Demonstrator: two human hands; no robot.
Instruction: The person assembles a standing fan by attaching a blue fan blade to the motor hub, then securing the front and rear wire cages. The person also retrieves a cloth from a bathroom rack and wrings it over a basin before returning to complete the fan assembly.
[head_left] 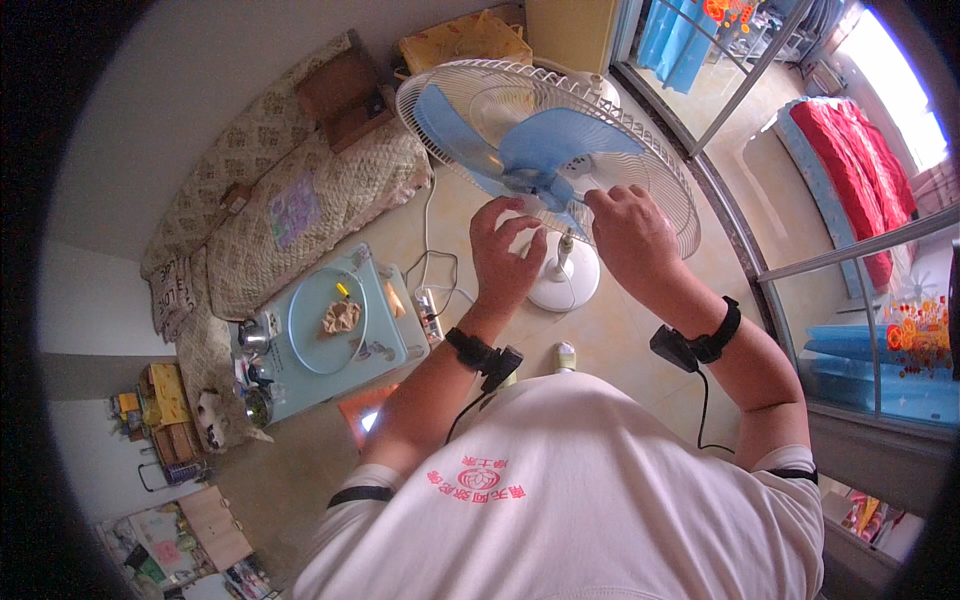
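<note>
A white standing fan (563, 270) is in front of me, its blue fan blade (560, 140) bare toward me and a white wire grille (672, 190) behind it. My left hand (503, 250) is just left of and below the hub (540, 188), its fingers curled with a gap between them and the thumb. Nothing shows in that gap. On the other side of the hub, my right hand (632, 228) is closed at the edge of a lower blade, fingertips bent inward. Its thumb and exact grip are partly hidden.
Left of me, a low light-blue table (285, 395) bears a thin round hoop (290, 330), a crumpled beige cloth (341, 318) and a small yellow object (343, 289). A quilted sofa (350, 175) runs behind it. A cable (428, 225) crosses the floor; a glass sliding door (690, 160) stands right.
</note>
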